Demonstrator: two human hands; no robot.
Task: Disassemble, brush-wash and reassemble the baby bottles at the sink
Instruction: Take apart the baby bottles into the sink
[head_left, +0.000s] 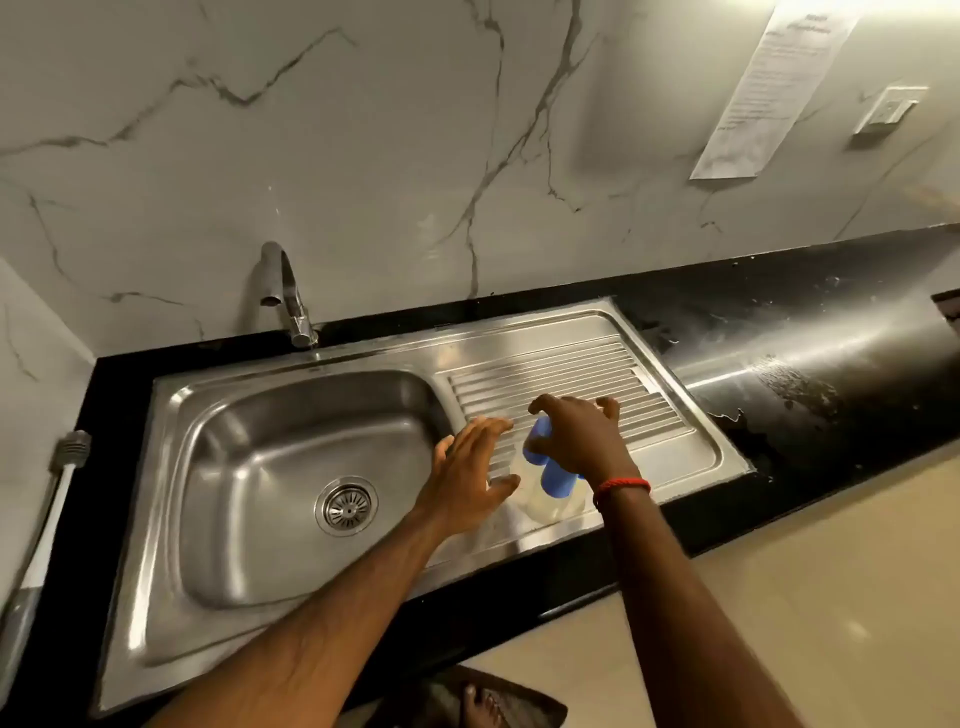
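Two blue-capped baby bottles (557, 480) stand on the sink's drainboard (571, 374); the left hand (467, 473) hovers flat-fingered beside them, the right hand (576, 436) arches over them, grip impossible to tell

No readable text, brand or number anywhere. Only printed lines on the white rectangular paper sheet (769, 88) stuck to the grey-veined marble wall (363, 156) at upper right: a heading line over several paragraphs, too small and too blurred to make out
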